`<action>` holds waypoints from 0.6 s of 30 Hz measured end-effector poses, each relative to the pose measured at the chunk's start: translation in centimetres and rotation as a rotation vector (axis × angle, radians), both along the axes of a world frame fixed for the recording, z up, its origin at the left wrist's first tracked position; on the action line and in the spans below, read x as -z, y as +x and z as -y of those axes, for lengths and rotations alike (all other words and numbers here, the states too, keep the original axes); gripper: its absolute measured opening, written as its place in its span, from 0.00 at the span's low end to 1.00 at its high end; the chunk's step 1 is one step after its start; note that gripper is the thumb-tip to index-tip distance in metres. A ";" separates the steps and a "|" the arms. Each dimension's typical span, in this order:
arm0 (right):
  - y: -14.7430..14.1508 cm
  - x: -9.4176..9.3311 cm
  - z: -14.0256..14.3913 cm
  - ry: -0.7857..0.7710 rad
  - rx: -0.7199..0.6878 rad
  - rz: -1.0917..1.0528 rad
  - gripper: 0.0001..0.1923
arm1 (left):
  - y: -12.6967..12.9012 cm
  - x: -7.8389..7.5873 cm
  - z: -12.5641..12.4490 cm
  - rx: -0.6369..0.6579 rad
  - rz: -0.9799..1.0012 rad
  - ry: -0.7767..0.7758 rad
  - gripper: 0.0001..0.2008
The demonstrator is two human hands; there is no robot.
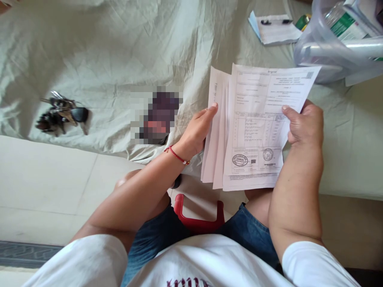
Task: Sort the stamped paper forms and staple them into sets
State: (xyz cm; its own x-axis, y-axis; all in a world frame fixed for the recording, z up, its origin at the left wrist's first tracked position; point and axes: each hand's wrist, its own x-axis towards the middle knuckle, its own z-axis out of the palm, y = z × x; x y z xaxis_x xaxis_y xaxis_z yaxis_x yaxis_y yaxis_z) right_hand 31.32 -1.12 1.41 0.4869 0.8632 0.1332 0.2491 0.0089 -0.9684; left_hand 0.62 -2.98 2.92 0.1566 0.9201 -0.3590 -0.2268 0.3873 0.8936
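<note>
I hold a stack of printed paper sheets (254,127) between both hands, above the edge of a bed covered with a pale green sheet (113,52). My left hand (199,129) grips the stack's left edge, thumb on top. My right hand (305,125) grips the right edge of the front page, which carries a table and round stamps. Several sheets fan out behind it on the left. A red string bracelet is on my left wrist.
A bunch of keys (61,113) lies on the sheet at left. A blurred dark item (157,115) sits mid-bed. A clipped paper pad (275,28) and a clear plastic bin (338,44) stand at the far right. A red stool (199,217) is under me on the tiled floor.
</note>
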 end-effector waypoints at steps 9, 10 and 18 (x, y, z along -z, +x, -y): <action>0.0 0.2 -0.4 0.056 -0.066 -0.196 0.32 | 0.0 0.4 -0.1 -0.033 -0.042 0.005 0.20; 0.0 0.2 -0.4 0.049 -0.071 -0.201 0.33 | 0.1 0.2 0.0 -0.024 -0.027 0.014 0.21; -0.3 0.0 -0.3 0.078 -0.113 -0.191 0.29 | 0.0 0.4 0.3 0.061 -0.015 0.055 0.14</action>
State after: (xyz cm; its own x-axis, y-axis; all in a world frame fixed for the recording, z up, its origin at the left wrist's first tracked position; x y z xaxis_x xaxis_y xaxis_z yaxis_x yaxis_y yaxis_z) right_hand 31.07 -0.78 1.37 0.4107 0.9043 0.1159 0.0543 0.1027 -0.9932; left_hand 0.63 -3.24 2.48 0.2084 0.9274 -0.3107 -0.1909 0.3501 0.9171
